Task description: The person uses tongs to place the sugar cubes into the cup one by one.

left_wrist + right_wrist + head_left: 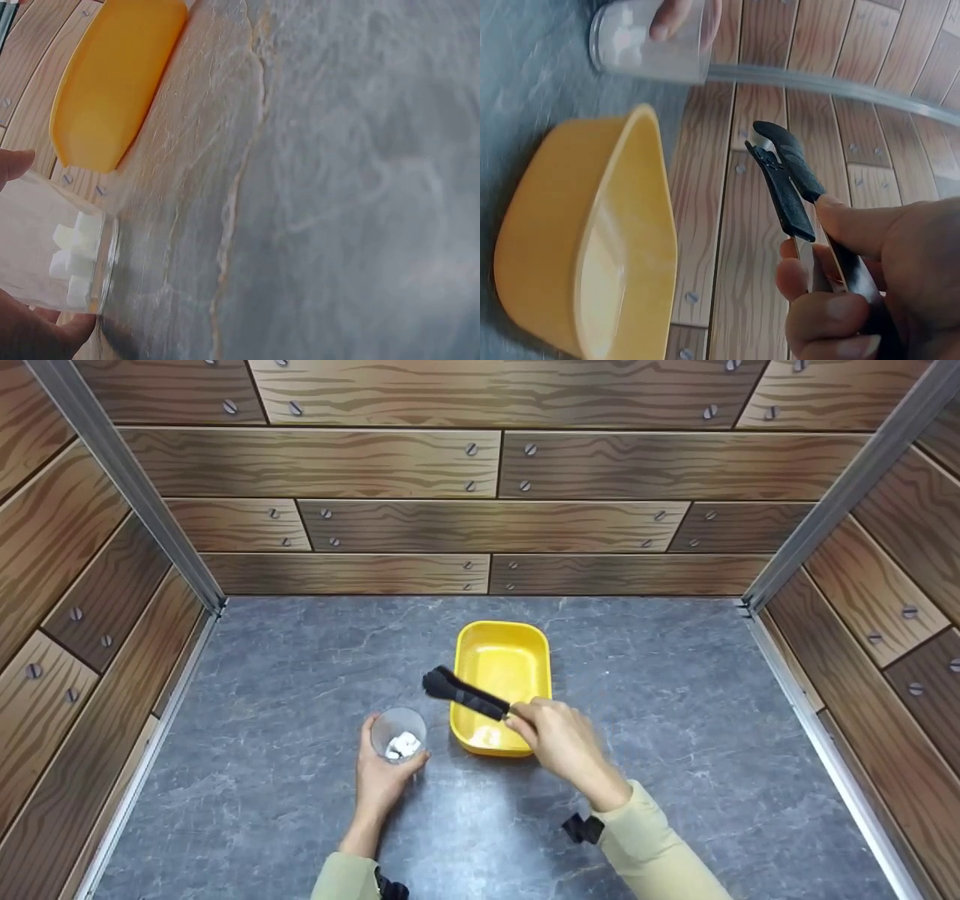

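My right hand (562, 739) grips a pair of black-tipped tongs (469, 697) above the yellow tub (547, 682), with the tips reaching past its left rim toward the cup. In the right wrist view, a small white piece (760, 139) shows between the tong tips (784, 146). A clear cup (381, 726) stands left of the tub, and my left hand (381, 780) holds it with fingers and thumb around its sides. Several white cubes (79, 255) lie at the bottom of the cup. The tub's visible floor holds nothing in the head view.
Grey marbled flooring (300, 675) spreads around the tub and cup. Wood-patterned walls (495, 525) close off the back and both sides, with metal strips (832, 765) along the edges. A black wrist mount (583, 829) sits by the right sleeve.
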Demonstrator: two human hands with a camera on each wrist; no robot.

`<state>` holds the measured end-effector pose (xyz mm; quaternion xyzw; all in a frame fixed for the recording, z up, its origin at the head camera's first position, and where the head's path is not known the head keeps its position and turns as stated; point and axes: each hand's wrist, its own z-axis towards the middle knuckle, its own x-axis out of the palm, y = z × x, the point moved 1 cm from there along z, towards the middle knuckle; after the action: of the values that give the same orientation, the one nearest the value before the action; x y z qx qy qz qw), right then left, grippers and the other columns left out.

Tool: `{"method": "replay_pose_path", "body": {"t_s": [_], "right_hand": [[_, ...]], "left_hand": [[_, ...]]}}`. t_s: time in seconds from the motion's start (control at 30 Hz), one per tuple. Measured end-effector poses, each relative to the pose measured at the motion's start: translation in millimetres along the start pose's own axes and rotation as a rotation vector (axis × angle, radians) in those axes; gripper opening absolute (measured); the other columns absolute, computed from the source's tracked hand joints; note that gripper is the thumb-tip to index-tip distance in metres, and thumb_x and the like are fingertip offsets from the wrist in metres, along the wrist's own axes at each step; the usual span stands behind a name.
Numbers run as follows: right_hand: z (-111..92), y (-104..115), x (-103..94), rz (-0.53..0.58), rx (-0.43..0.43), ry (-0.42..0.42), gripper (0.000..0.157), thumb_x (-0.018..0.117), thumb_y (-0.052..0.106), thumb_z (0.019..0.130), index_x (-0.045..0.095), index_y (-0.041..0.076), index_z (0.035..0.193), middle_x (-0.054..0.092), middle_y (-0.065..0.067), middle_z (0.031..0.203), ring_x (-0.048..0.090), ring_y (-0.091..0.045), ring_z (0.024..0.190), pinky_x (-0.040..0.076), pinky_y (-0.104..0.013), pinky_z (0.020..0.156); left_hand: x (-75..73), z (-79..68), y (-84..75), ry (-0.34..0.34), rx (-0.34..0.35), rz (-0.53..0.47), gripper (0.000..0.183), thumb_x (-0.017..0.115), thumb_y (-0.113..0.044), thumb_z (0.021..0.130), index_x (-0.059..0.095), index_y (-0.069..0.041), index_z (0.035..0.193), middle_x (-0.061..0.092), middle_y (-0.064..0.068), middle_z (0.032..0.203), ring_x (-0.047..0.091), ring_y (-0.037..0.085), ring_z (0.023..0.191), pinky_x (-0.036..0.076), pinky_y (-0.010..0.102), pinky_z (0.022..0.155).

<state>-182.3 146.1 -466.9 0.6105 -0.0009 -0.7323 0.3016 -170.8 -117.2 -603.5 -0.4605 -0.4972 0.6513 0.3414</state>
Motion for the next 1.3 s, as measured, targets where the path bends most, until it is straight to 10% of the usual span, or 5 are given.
{"method": "replay_pose_path", "body": {"t_s": [0.4,1.3], "right_hand": [[-8.3,16.6,13.6,0.013,-0.070,0.069,0.017,0.065,0.034,0.094,0.068,0.018,0.089,0.045,0.010,0.069,0.042,-0.010,0.056,0.037,-0.028,0.048],[-27.8,-46.3,-3.2,0.131,0.299,-0.011,0.040,0.072,0.032,0.090,0.069,0.006,0.121,0.069,-0.009,0.098,0.065,-0.020,0.078,0.055,-0.039,0.064]], "left_hand": [[-0.3,0.3,1.7,-0.003,0.021,-0.024,0.102,0.093,-0.015,0.060,0.038,-0.003,0.144,0.050,0.023,0.137,0.049,0.038,0.124,0.039,0.050,0.104],[-5.9,3.2,1.3,0.089,-0.072,-0.030,0.098,0.090,-0.017,0.064,0.035,-0.014,0.146,0.042,0.020,0.144,0.041,0.038,0.132,0.035,0.054,0.106]]}}
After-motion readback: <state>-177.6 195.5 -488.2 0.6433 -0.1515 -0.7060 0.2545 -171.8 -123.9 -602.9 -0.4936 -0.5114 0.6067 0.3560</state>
